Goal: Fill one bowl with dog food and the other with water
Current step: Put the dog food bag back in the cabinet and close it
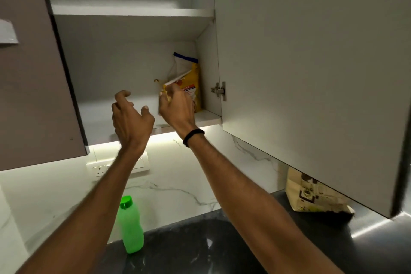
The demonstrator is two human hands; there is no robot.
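Forearms (pixel 244 196) reach into open cab (pixel 133 62). R hand (pixel 175 107) fingers pinch yellow bag (pixel 192 78) on lower shelf (pixel 208 118); L hand (pixel 130 118) fingers loose, empty.

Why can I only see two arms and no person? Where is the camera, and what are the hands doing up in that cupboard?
The camera sits on the person's head, so you see what they see: their own arms reaching up. There is no robot here. The right hand, the one with the black wristband, grips a yellow bag on the bottom shelf of an open cupboard. It may be the dog food, but I cannot read the label. The left hand is beside it, fingers loose, holding nothing. Down below, on the dark counter, sit a green bottle and a printed paper bag.
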